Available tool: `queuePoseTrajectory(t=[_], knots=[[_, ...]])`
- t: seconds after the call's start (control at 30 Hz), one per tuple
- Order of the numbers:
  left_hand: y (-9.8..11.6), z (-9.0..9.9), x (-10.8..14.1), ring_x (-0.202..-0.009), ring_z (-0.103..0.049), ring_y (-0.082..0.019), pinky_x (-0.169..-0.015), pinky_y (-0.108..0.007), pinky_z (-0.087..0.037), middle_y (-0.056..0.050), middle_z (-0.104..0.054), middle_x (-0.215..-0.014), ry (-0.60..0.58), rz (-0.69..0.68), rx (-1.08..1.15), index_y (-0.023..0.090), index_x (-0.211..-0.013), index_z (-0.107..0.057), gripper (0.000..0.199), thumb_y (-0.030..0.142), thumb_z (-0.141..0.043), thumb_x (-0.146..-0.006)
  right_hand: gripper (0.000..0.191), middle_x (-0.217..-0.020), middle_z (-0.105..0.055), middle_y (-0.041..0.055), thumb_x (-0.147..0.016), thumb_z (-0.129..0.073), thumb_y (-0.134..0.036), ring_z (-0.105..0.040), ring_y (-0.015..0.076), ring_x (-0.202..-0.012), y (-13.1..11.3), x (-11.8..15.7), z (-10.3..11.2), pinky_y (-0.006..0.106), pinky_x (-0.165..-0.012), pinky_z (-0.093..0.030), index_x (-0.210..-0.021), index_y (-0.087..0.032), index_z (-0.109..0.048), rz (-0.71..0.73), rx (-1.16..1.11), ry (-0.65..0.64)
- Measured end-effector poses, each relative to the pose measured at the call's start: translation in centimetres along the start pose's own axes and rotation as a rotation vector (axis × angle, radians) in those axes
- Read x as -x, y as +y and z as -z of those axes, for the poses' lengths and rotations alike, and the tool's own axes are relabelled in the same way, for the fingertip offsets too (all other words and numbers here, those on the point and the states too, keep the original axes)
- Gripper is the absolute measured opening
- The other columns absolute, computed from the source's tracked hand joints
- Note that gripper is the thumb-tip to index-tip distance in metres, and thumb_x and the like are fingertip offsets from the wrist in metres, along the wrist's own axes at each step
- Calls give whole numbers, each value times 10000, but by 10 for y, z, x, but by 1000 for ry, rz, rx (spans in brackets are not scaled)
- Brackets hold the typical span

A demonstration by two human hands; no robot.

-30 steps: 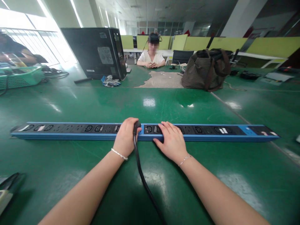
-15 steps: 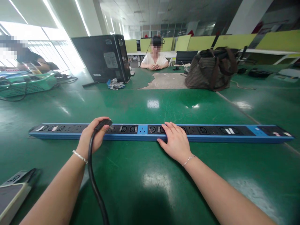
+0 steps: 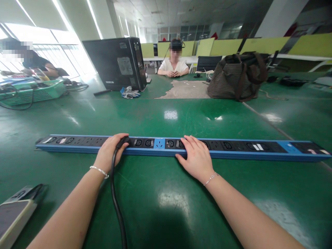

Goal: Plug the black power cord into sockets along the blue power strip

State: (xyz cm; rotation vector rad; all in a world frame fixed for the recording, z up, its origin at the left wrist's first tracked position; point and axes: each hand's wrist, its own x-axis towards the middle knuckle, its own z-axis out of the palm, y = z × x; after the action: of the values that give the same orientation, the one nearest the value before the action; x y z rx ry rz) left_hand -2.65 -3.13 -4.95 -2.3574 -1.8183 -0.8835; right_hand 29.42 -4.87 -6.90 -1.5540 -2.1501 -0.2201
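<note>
The left hand is gripping a black plug, hiding its prongs and any socket beneath; its cord is running out of frame. The right hand, fingers extended, is resting on the blue-edged power strip lying across the green table. A green basket is holding cables and indistinct items; the label on the computer tower is showing illegibly.

Nothing is legible (the label on the black case included).

Gloves beside 1 black computer case; 1 brown bag
</note>
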Motion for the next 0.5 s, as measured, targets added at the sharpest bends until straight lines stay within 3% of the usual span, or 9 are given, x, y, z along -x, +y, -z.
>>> queuePoseTrajectory(t=[0.13,0.5], knots=[[-2,-2,2,-1046,-589,-244,-956,-399,-432,-86,-651,-1138,-12,-95,-101,221,-1177,-557,382,421,-421,-882,527,-1327,-536,132,-799,-571,-402,-436,286,-1252,0,0,0,439,-1038,-322,-1249,-131,-539,4,-3,0],[5,-2,5,-1056,-609,-239,-921,-384,-431,-76,-660,-1152,4,-77,-247,232,-1176,-562,376,430,-402,-899,542,-1323,-538,136,-790,-582,-399,-443,290,-1244,-1,0,-1,435,-1038,-316,-1250,-114,-539,6,26,18]])
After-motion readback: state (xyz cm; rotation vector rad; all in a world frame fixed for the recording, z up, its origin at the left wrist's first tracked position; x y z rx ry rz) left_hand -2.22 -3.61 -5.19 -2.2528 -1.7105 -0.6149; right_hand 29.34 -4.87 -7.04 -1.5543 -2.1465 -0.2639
